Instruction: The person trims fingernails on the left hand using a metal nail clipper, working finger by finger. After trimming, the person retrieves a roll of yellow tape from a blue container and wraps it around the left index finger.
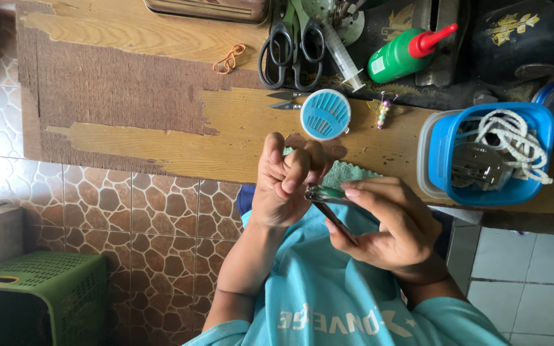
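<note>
- We see the left hand raised over the edge of the desk, its fingers curled inward in a loose clench; what it pinches, if anything, is too small for us to tell.
- We see the right hand with its grip closed on a small clipper tool, which has a green body and dark metal blades. The tool lies between the thumb and the forefinger, and its tip touches the fingers of the left hand.
- Both hands hover above a piece of teal cloth at the desk edge, in front of the person's light blue shirt.
- Just beyond the left hand, a round blue needle case rests on the desk, with small snips beside it.
- Farther back we note large black-handled scissors, a clear syringe, a green bottle with a red nozzle and an orange rubber band.
- To the right of the hands, a blue plastic tub holds white cord and metal parts.
- A green basket stands on the patterned floor at lower left.
</note>
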